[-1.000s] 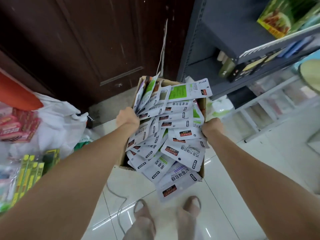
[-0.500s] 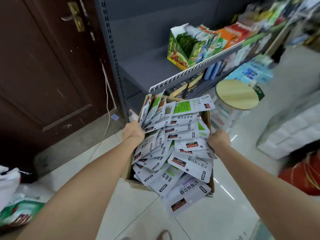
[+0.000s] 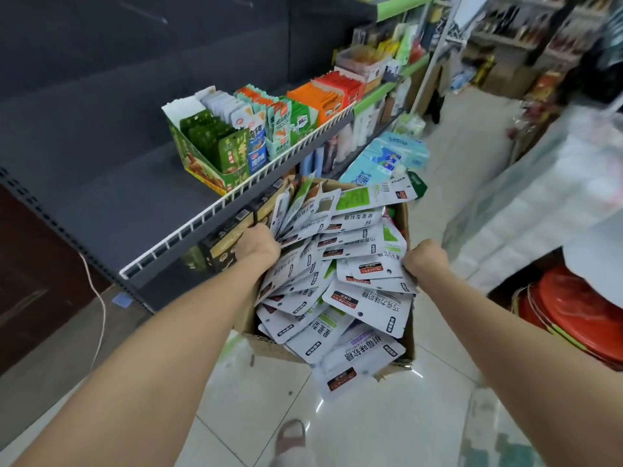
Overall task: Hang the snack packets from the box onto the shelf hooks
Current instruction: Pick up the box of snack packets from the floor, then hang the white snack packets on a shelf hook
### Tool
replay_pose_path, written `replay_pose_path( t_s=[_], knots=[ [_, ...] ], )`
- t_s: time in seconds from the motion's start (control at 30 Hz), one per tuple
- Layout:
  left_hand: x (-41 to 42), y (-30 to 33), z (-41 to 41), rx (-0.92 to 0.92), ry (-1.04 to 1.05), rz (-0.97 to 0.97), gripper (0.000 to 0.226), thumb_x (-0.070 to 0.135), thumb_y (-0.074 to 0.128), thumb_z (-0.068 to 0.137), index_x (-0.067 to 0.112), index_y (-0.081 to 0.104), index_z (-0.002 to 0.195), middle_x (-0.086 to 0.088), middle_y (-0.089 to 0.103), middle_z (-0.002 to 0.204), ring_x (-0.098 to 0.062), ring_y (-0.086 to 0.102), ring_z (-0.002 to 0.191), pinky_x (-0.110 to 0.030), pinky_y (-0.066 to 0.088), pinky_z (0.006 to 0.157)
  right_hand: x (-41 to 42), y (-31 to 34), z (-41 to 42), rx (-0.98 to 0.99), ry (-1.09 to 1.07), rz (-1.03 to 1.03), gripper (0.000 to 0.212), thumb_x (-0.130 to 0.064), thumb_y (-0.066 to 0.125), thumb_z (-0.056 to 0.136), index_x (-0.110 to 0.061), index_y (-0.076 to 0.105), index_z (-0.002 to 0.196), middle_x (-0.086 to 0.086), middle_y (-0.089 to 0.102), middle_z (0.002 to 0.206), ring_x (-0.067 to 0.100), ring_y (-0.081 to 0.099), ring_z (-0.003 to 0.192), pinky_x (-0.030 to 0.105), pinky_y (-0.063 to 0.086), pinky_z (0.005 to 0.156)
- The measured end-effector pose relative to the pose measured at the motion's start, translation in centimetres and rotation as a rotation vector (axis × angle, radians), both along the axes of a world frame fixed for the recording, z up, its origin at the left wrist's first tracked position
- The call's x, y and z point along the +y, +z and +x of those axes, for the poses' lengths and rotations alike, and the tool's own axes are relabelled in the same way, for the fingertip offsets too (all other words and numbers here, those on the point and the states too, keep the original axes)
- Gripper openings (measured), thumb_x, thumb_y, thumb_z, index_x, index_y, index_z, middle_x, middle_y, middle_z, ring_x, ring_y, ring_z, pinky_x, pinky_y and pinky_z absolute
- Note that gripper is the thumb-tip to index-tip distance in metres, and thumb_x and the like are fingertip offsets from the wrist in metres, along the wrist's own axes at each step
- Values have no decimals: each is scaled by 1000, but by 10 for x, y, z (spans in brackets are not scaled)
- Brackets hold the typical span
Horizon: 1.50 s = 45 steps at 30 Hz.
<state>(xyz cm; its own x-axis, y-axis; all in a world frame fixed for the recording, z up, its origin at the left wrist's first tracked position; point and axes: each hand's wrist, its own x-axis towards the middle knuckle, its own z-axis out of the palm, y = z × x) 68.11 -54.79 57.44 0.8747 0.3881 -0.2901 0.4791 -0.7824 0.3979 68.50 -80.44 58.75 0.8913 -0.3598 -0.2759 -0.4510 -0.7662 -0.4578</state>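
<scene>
I carry a brown cardboard box [image 3: 266,345] in front of me, above the floor. It overflows with several white snack packets [image 3: 340,264] that have red, green and purple labels. My left hand [image 3: 258,246] grips the box's left side, its fingers hidden below the packets. On the right side my right hand [image 3: 426,259] grips the box, its fingertips tucked under the packets. No shelf hooks can be made out.
A dark grey shelf [image 3: 141,210] with a white wire rail [image 3: 236,193] runs along my left, holding display boxes of green, blue and orange snacks [image 3: 269,129]. White bagged goods [image 3: 539,203] and red basins [image 3: 580,315] stand at right. A tiled aisle [image 3: 472,129] leads ahead.
I have turned right, away from the dark door, with the box in both hands. The stocked shelf and the aisle have come into view; a round stool seen earlier is gone from view.
</scene>
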Motion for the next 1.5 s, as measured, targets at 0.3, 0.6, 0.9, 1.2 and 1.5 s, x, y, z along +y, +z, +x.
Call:
replay_pose_path(
  t_s=[0.3, 0.6, 0.9, 1.2, 1.5],
  knots=[
    [-80, 4, 153, 25, 8, 31, 26, 11, 52, 93, -2, 56, 115, -19, 59, 120, -36, 56, 111, -38, 46, 86, -81, -11, 155, 9, -4, 64, 21, -1, 44, 85, -3, 46, 65, 22, 58, 88, 33, 57, 79, 31, 42, 63],
    [-134, -19, 246, 46, 231, -62, 27, 12, 53, 91, -4, 57, 113, -23, 60, 118, -38, 57, 109, -40, 49, 90, -125, -17, 299, 115, 196, -76, 25, -9, 41, 91, 2, 58, 107, 20, 62, 113, 35, 57, 106, 29, 37, 71],
    [-131, -47, 298, 109, 365, -59, 31, 12, 55, 90, -4, 57, 116, -24, 59, 121, -40, 57, 110, -41, 47, 90, -107, -53, 379, 100, 231, -32, 25, -8, 45, 88, 6, 57, 104, 25, 60, 114, 38, 57, 105, 35, 41, 75],
    [-131, -48, 317, 184, 347, -33, 33, 8, 52, 91, -3, 53, 122, -24, 54, 126, -39, 55, 114, -40, 47, 91, -105, -65, 410, 130, 256, -87, 26, -10, 47, 87, 6, 57, 104, 25, 61, 110, 38, 58, 102, 37, 44, 75],
    [-163, -45, 296, 190, 490, -112, 37, 17, 54, 91, -4, 51, 122, -24, 56, 125, -38, 55, 113, -39, 47, 92, -114, -53, 432, 125, 475, -38, 26, -7, 43, 90, 4, 57, 109, 25, 60, 115, 38, 57, 107, 36, 46, 81]
  ],
)
